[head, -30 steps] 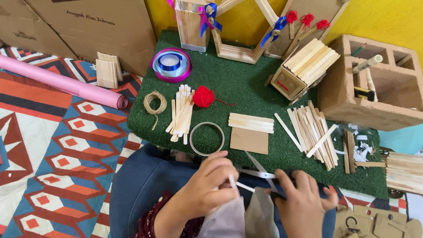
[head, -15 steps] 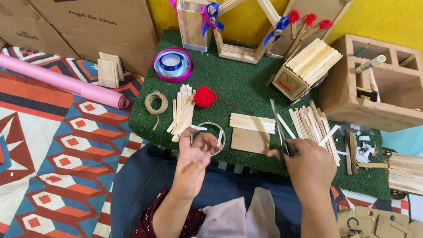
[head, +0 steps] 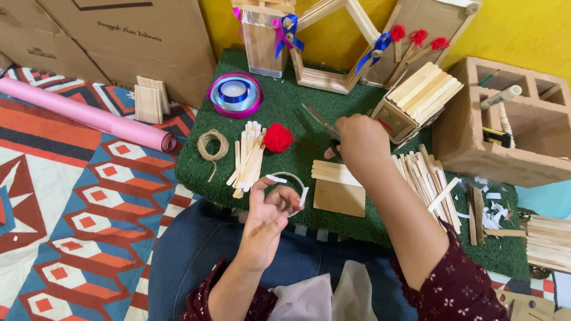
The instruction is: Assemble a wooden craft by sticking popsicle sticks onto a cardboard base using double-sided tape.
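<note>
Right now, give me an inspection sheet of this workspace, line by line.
Surface: green artificial-grass mat on a patterned red, blue and white rug.
Job's things: small white paper strips at the left fingertips; metal scissors in the right hand.
Clutter: red yarn ball, jute twine coil, loose flat wooden sticks, purple and blue ribbon rolls, thin metal ring.
Grip: left hand pinching strips; right hand closed on the scissors.
Cables: nothing seen.
Surroundings: pink paper roll, cardboard boxes, hollow concrete block, yellow wall.
</note>
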